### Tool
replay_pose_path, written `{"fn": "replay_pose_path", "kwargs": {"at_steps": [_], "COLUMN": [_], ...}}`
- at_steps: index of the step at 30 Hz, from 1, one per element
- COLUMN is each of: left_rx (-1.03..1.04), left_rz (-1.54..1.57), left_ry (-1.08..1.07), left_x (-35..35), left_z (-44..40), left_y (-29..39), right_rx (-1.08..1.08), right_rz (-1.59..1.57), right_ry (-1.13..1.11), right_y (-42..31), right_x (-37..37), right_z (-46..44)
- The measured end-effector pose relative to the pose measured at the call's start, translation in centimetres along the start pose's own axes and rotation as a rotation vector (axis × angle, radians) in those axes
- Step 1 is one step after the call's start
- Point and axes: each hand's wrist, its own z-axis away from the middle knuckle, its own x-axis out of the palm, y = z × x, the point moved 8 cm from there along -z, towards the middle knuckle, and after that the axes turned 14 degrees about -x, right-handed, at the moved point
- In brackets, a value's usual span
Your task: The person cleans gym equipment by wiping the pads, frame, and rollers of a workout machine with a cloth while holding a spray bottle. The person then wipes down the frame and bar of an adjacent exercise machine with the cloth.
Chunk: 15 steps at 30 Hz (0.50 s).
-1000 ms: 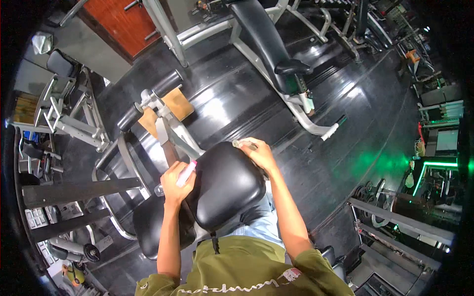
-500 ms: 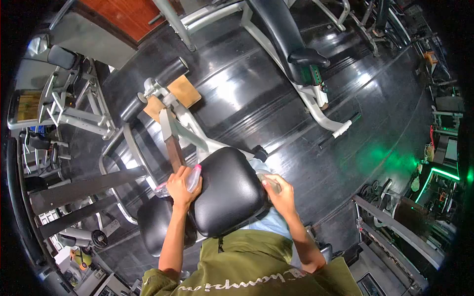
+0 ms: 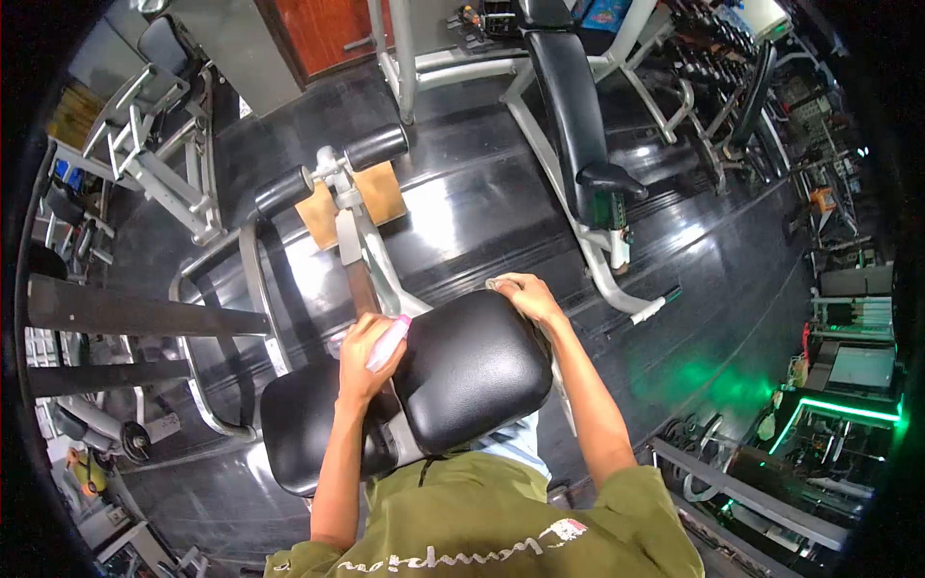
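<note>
My left hand (image 3: 368, 352) is closed round a clear plastic bottle (image 3: 390, 344) with a pink end, just left of a black padded seat (image 3: 479, 371). The hand covers the bottle's middle. My right hand (image 3: 527, 295) is at the seat's far right corner, with its fingers bent over the edge. A bit of pale cloth (image 3: 495, 285) shows at those fingertips. A second black pad (image 3: 310, 424) lies beside the seat on the left, partly behind my left forearm.
Beyond the seat stands a grey frame with black foam rollers (image 3: 378, 146) and tan boards (image 3: 381, 193). An inclined black bench (image 3: 568, 116) is at the far right. Thick dark beams (image 3: 145, 308) reach in from the left. A green-lit machine (image 3: 838, 409) stands at the right.
My right hand has moved from the seat's right side to its far corner. My left hand still grips the bottle. The whole view has turned slightly.
</note>
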Motion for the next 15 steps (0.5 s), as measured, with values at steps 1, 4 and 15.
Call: {"fn": "replay_pose_path", "kwargs": {"at_steps": [1, 4, 15], "left_rx": [-0.010, -0.066, -0.360], "left_rz": [0.014, 0.126, 0.353], "left_ry": [0.016, 0.050, 0.149], "left_x": [-0.4, -1.4, -4.9], "left_z": [0.0, -0.5, -2.2], "left_y": [0.1, -0.2, -2.5], "right_rx": [-0.014, -0.051, -0.108], "right_rz": [0.071, 0.171, 0.247], "right_ry": [-0.039, -0.104, -0.275], "right_y": [-0.1, -0.7, -3.6], "right_x": [0.1, 0.5, 0.6], "right_z": [-0.7, -1.9, -1.9]}}
